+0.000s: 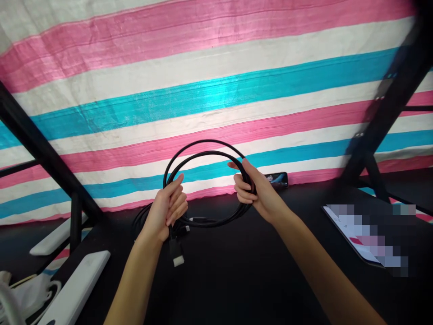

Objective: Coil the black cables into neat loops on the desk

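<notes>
A black HDMI cable (pixel 210 153) is wound into a loose round coil, held upright above the black table. My left hand (pixel 170 205) is closed around the coil's left side. Below that hand hangs a plug (pixel 176 253) with a pale metal end. On the opposite side, my right hand (pixel 253 187) wraps its fingers around the gathered strands, with the index finger partly raised behind them. More black cable (pixel 140 220) lies on the table behind my left wrist, and a small plug end (pixel 186 229) shows beside the left hand.
A phone (pixel 279 179) leans at the table's back edge. To the right lies a flat tablet-like device (pixel 352 234), partly blurred out. Long white bars (pixel 83 282) and a white adapter (pixel 32 293) with cords are at left. Black frame posts (pixel 389 97) flank a striped sheet (pixel 216 90).
</notes>
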`<action>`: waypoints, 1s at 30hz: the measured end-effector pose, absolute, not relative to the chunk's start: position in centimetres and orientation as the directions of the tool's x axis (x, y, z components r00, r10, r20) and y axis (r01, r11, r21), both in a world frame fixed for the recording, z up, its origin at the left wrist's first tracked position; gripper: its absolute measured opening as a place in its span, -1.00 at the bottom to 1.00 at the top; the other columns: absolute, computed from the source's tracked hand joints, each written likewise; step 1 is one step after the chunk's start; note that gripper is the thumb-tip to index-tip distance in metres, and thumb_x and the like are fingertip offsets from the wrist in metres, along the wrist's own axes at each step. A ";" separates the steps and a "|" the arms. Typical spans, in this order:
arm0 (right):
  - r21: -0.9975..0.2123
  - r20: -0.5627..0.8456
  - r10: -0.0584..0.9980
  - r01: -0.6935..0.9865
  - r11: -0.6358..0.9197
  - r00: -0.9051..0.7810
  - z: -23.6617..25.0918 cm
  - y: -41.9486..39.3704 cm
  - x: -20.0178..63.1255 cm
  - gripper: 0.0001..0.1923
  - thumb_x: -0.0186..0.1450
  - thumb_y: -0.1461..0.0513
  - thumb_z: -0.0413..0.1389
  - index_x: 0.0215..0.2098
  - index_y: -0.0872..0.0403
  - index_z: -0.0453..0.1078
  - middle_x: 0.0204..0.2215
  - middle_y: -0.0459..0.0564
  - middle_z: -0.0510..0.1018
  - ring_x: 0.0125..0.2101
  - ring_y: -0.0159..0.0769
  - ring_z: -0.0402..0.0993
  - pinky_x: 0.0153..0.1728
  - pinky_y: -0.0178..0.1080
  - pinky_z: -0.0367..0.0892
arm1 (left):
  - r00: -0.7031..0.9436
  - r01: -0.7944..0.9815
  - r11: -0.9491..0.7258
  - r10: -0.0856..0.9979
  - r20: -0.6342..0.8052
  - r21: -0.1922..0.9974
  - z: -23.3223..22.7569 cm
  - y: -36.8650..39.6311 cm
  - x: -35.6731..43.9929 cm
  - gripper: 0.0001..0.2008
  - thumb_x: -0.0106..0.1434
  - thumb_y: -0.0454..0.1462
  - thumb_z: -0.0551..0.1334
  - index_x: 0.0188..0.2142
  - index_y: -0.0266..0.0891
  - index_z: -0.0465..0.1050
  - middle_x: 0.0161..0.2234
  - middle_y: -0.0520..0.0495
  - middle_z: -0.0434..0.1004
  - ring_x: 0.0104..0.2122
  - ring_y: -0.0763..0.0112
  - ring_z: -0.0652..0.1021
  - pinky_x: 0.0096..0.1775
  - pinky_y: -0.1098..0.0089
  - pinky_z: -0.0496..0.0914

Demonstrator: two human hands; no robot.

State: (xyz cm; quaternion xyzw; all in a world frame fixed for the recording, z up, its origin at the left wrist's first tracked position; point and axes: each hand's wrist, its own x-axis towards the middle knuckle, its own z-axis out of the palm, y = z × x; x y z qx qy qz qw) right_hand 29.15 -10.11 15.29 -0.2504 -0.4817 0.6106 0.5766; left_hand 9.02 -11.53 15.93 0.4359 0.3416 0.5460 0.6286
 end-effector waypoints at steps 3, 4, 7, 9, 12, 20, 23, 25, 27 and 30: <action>-0.911 0.297 0.931 -0.356 0.210 -0.212 15.4 -10.3 29.4 -0.53 0.14 -0.15 0.15 -0.31 0.07 0.30 -0.69 -0.30 0.14 -0.77 -0.61 -0.07 -0.75 -0.43 -0.11 | 0.133 -0.232 -0.013 0.990 0.045 0.973 15.9 -11.6 8.8 -0.41 0.23 -0.12 0.23 -0.78 -0.22 -0.05 -0.88 0.17 -0.11 -0.89 0.71 -0.01 -0.72 0.50 -0.14; -0.919 0.307 0.928 -0.321 0.230 -0.212 15.5 -10.4 29.5 -0.54 0.17 -0.15 0.11 -0.29 0.06 0.30 -0.68 -0.29 0.15 -0.77 -0.60 -0.06 -0.74 -0.42 -0.11 | 0.114 -0.187 -0.027 0.992 0.049 0.982 15.9 -11.6 8.9 -0.41 0.22 -0.11 0.23 -0.78 -0.22 -0.05 -0.88 0.17 -0.10 -0.88 0.72 0.00 -0.71 0.49 -0.14; -0.926 0.361 0.916 -0.182 0.330 -0.176 15.6 -10.9 29.2 -0.57 0.21 -0.12 0.08 -0.22 0.04 0.34 -0.67 -0.26 0.15 -0.74 -0.57 -0.04 -0.73 -0.41 -0.11 | 0.074 -0.149 -0.060 0.995 0.072 0.987 15.7 -11.9 9.4 -0.40 0.21 -0.11 0.24 -0.77 -0.22 -0.07 -0.87 0.18 -0.11 -0.87 0.72 -0.01 -0.69 0.46 -0.14; -0.903 0.430 0.896 -0.062 0.425 -0.112 15.7 -11.3 29.0 -0.64 0.19 -0.04 0.16 -0.23 0.05 0.40 -0.66 -0.25 0.13 -0.70 -0.56 -0.03 -0.72 -0.40 -0.12 | 0.075 -0.183 -0.062 0.994 0.077 0.981 15.5 -12.1 9.9 -0.40 0.22 -0.11 0.23 -0.77 -0.21 -0.09 -0.87 0.18 -0.12 -0.87 0.72 -0.03 -0.69 0.44 -0.17; -0.880 0.475 0.878 -0.029 0.474 -0.061 15.9 -11.7 28.9 -0.69 0.16 0.04 0.22 -0.25 0.08 0.48 -0.68 -0.26 0.04 -0.69 -0.57 -0.09 -0.73 -0.39 -0.17 | 0.047 -0.230 -0.099 0.993 0.112 0.968 15.1 -12.4 10.8 -0.40 0.22 -0.13 0.22 -0.77 -0.21 -0.10 -0.87 0.18 -0.12 -0.86 0.70 -0.05 -0.68 0.42 -0.19; -0.840 0.470 0.874 -0.243 0.485 0.121 16.2 -11.6 29.4 -0.72 0.02 0.05 0.32 -0.47 0.10 0.49 -0.74 -0.28 -0.02 -0.75 -0.60 -0.17 -0.76 -0.40 -0.26 | -0.145 0.238 -0.370 0.900 0.410 0.898 13.2 -10.5 11.3 -0.62 0.20 -0.07 0.20 -0.62 -0.21 0.23 -0.66 0.06 0.26 -0.54 0.42 0.40 -0.39 0.41 0.27; -0.782 0.532 0.815 -0.237 0.577 0.231 16.2 -11.8 29.3 -0.74 0.02 0.06 0.32 -0.49 0.05 0.47 -0.75 -0.27 -0.03 -0.74 -0.58 -0.16 -0.76 -0.39 -0.22 | -0.297 0.355 -0.381 0.820 0.489 0.854 12.9 -9.9 11.1 -0.74 0.12 -0.11 0.28 -0.27 -0.18 0.35 -0.23 -0.07 0.43 -0.14 0.25 0.44 -0.11 0.32 0.29; -0.737 0.568 0.772 -0.241 0.632 0.285 16.2 -12.1 29.2 -0.74 0.04 0.03 0.31 -0.49 0.02 0.47 -0.75 -0.27 -0.05 -0.74 -0.56 -0.19 -0.76 -0.38 -0.21 | -0.391 0.238 -0.347 0.820 0.417 0.907 12.9 -9.9 11.2 -0.51 0.05 -0.13 0.35 -0.07 -0.13 0.24 0.03 -0.13 0.29 0.06 0.20 0.34 -0.01 0.30 0.26; -0.695 0.592 0.740 -0.262 0.670 0.319 16.1 -12.4 29.0 -0.72 0.04 -0.01 0.30 -0.50 -0.01 0.46 -0.75 -0.26 -0.06 -0.73 -0.55 -0.22 -0.75 -0.36 -0.23 | -0.445 0.025 -0.296 0.852 0.276 0.955 13.2 -10.1 11.7 -0.33 -0.01 -0.13 0.40 0.02 -0.06 0.09 0.14 -0.14 0.16 0.11 0.21 0.30 -0.01 0.34 0.28; -0.653 0.604 0.729 -0.325 0.684 0.323 15.8 -12.5 28.3 -0.68 0.04 -0.06 0.29 -0.47 -0.02 0.45 -0.74 -0.27 -0.09 -0.73 -0.54 -0.25 -0.74 -0.36 -0.27 | -0.337 -0.292 -0.132 0.941 0.027 0.947 13.5 -10.9 12.7 -0.30 -0.03 -0.14 0.42 0.02 -0.05 0.08 0.06 -0.13 0.26 0.04 0.23 0.41 -0.10 0.38 0.35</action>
